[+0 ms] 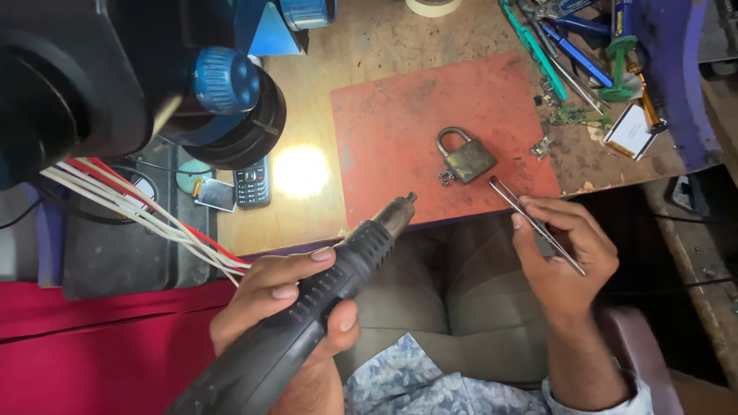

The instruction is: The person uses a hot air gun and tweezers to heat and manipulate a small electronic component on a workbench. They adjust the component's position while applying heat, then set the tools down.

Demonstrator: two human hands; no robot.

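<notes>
Wrapped around a black hot-air gun (307, 323), the left hand (280, 303) sits low in the frame, left of centre, fingers curled over the ribbed barrel and thumb pressed beneath; the metal nozzle points up and right, its tip just over the lower edge of the red mat (400, 146). Right of centre, the right hand (565, 253) pinches thin tweezers (536, 225) between thumb and fingers, the tips aimed up and left, stopping near the padlock (465, 156) without touching it. That brass padlock lies flat on the mat at mid-frame, shackle shut, a small part just beside its lower left corner. Farther left on the wooden bench (369, 46) lies a small phone (251, 183); a microscope head (115, 77) fills the upper left, and loose tools (576, 54) crowd the upper right
</notes>
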